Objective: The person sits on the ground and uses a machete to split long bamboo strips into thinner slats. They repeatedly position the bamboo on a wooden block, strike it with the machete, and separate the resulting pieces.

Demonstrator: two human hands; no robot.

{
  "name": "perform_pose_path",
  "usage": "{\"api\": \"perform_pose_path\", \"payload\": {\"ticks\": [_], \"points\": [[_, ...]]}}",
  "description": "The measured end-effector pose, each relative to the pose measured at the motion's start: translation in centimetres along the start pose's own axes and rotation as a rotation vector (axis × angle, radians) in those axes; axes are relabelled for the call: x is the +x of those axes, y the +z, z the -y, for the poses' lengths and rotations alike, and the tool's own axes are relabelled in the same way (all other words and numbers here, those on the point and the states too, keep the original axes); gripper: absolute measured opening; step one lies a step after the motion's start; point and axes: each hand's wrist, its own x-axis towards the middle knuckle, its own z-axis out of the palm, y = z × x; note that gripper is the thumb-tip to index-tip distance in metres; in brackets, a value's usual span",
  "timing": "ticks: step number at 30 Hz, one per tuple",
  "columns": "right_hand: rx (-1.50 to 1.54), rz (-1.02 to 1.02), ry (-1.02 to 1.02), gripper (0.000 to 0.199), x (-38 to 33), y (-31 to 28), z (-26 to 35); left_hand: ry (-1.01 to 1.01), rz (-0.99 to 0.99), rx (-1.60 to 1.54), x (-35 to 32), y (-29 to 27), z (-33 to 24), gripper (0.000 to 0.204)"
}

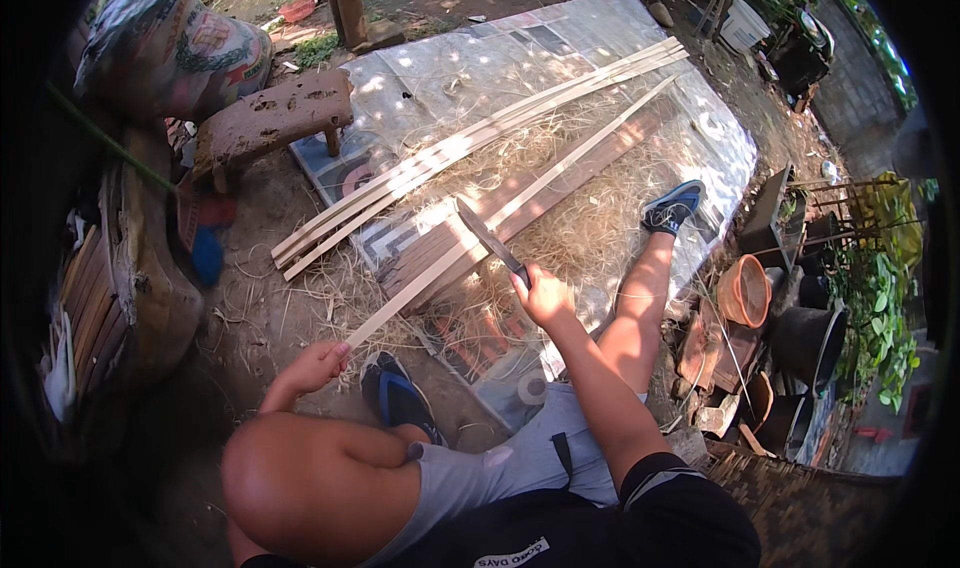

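Observation:
My left hand (316, 366) is closed around the near end of a long pale wooden strip (398, 302). The strip runs away from me to the far right, lying along a brown wooden board (570, 188). In my right hand (546, 296) is the dark handle of a knife (490, 238). Its blade points up and to the left and crosses the strip over the near part of the board; whether the edge touches the wood I cannot tell. Beyond the board lie several similar pale strips (470, 146) in a bundle.
Thin curled shavings (575, 218) cover much of the printed sheet (440, 73) on the ground. A low wooden bench (270, 116) and a stuffed sack (170, 48) stand at the far left. Pots, including an orange one (744, 290), and wood scraps line the right side.

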Motion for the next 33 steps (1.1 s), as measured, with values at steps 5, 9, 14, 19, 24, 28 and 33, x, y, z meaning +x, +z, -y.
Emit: {"api": "perform_pose_path", "payload": {"ticks": [5,9,14,19,24,28,33], "points": [[-0.135,0.028,-0.318,0.046,-0.6,1.5,0.4,-0.016,0.029,0.012,0.5,-1.6,1.5,0.047],[-0.058,-0.267,0.267,0.043,4.0,-0.9,-8.1,-0.146,0.198,-0.198,-3.0,-3.3,5.7,0.047],[0.014,0.055,0.053,0.046,0.9,1.8,0.5,0.19,-0.223,0.381,1.4,2.0,0.9,0.041],[-0.151,0.004,-0.21,0.045,-0.1,-0.1,0.9,0.143,-0.485,0.605,-0.2,3.6,-1.5,0.039],[-0.02,-0.255,0.26,0.042,5.2,-3.3,-5.8,0.018,-0.355,0.658,-1.7,1.3,-4.2,0.043],[-0.001,0.063,-0.324,0.047,-1.4,1.0,5.2,0.073,-0.411,0.69,0.9,2.6,-4.6,0.044],[0.056,0.187,0.002,0.047,3.5,-1.9,2.5,0.076,-0.393,0.796,-1.3,2.8,-3.2,0.044]]}}
